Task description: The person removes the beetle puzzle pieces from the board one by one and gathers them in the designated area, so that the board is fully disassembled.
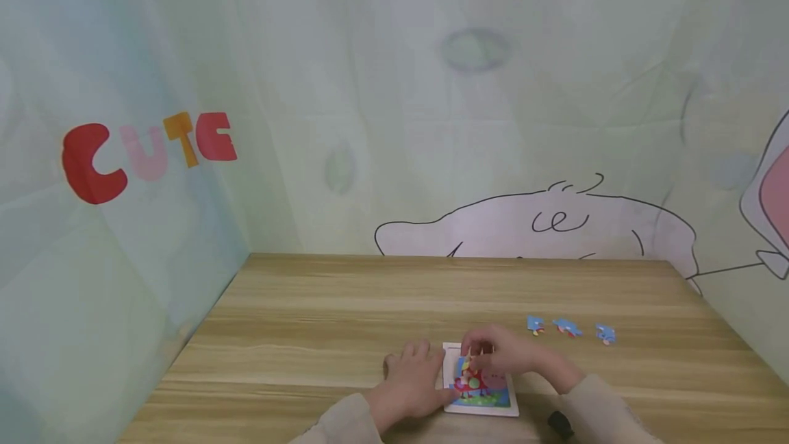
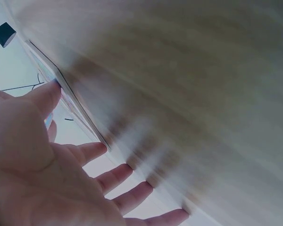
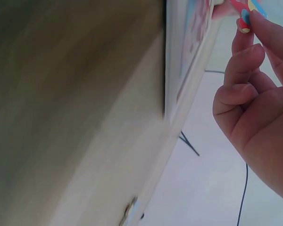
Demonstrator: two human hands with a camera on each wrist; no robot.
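Note:
A small jigsaw puzzle with a white tray frame (image 1: 493, 413) lies flat on the table, its bright picture of cartoon figures on green partly assembled. My right hand (image 1: 502, 349) is over its upper part and pinches a puzzle piece (image 3: 245, 18) between thumb and fingers; the piece shows red, blue and yellow, tilted above the tray. My left hand (image 1: 414, 384) lies at the tray's left side with fingers spread on the tabletop. Its thumb (image 2: 46, 96) presses on the tray's edge. The right hand hides part of the tray's upper area.
Three loose blue puzzle pieces (image 1: 567, 327) lie in a row on the wooden table (image 1: 296, 334), behind and right of the tray. A small black object (image 1: 560, 425) is by the right sleeve. Printed cloth walls (image 1: 296, 122) stand at the back and sides.

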